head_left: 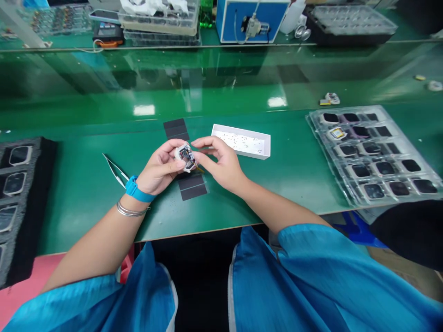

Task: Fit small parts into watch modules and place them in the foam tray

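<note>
My left hand (161,167) grips a small white smartwatch body (187,157) between thumb and fingers, its inside with a circuit board facing up. A thin yellowish strip (200,169) sticks out at its lower right. My right hand (221,161) is curled at the right edge of the body, thumb and fingertips against it; exactly what they pinch is partly hidden. Under the hands lies a dark pad (192,187), with another dark piece (176,127) behind. To the left of my left wrist rest tweezers (116,169).
A white box (266,146) with tiny dark parts stands behind my right hand. Stacked clear trays (377,154) of watch bodies lie to the right. A black foam tray (38,184) holds watches at the left. Across the back, a shelf bears a blue box (226,23) and more trays.
</note>
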